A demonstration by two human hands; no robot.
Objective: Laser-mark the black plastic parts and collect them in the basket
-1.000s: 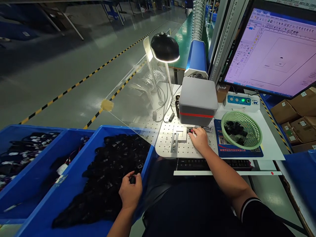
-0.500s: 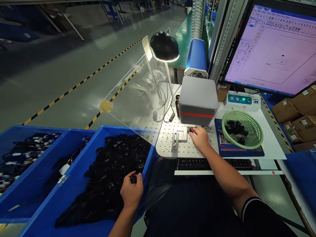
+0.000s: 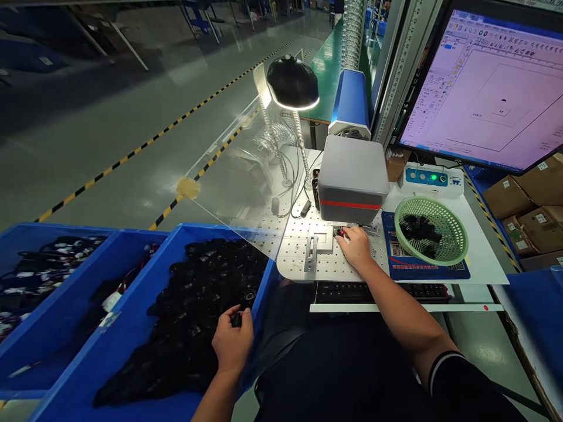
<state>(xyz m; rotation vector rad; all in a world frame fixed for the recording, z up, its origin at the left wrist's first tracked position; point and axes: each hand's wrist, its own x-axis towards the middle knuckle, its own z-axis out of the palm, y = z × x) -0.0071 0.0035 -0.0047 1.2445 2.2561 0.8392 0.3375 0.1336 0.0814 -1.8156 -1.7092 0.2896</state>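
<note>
My left hand (image 3: 232, 344) is closed around a small black plastic part (image 3: 236, 320), above the right edge of a pile of similar black parts (image 3: 189, 316). That pile fills a large blue bin (image 3: 57, 384). At the metal fixture (image 3: 325, 241) on the perforated plate, my right hand (image 3: 357, 249) has its fingertips on another small black part (image 3: 338, 232), partly hidden by the fingers. A spot of red shows at those fingertips. Directly above the fixture sits the grey box-shaped machine head (image 3: 353, 176).
A green basket (image 3: 461, 246) with black parts stands on a blue mat (image 3: 402, 266) at right. Around the plate are a lit lamp (image 3: 292, 82), a clear sheet (image 3: 237, 181), a keyboard (image 3: 343, 291), a control box (image 3: 433, 179) and a monitor (image 3: 488, 88). Another blue bin (image 3: 141, 237) holds wired parts.
Both hands keep nearly the same places and grips. The whole view has shifted very slightly to the left.
</note>
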